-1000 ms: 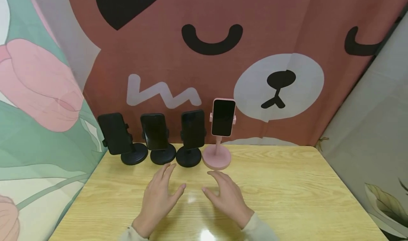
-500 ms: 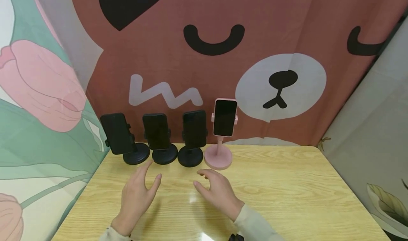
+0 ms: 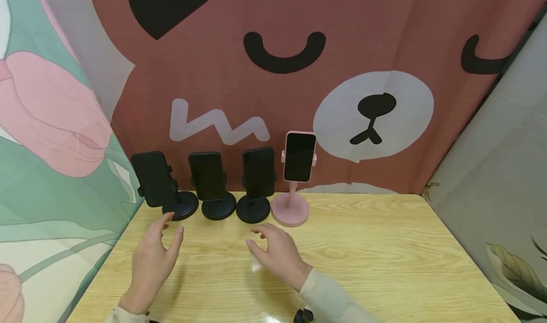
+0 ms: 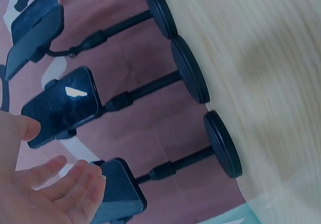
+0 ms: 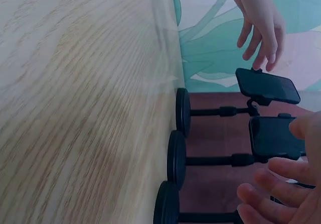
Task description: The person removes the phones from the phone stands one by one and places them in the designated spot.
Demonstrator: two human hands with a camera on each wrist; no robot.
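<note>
Three black phone stands and one pink phone stand line the back of the table, each with a dark-screened phone clamped upright. The leftmost phone leans a little on its black stand. My left hand hovers before that stand, thumb and fingers apart and holding nothing. The second phone and third phone stand to its right. Over the table in front of the third stand, my right hand is loosely bent with nothing in it. The pink stand's phone sits highest.
The wooden table runs up to a bear-print curtain just behind the stands. A floral cloth hangs along the left side and a grey one on the right. A small black object shows beside the right sleeve.
My left hand has moved left, from the second stand toward the leftmost one. The right hand has drifted slightly left with its fingers more bent. Phones and stands stay put.
</note>
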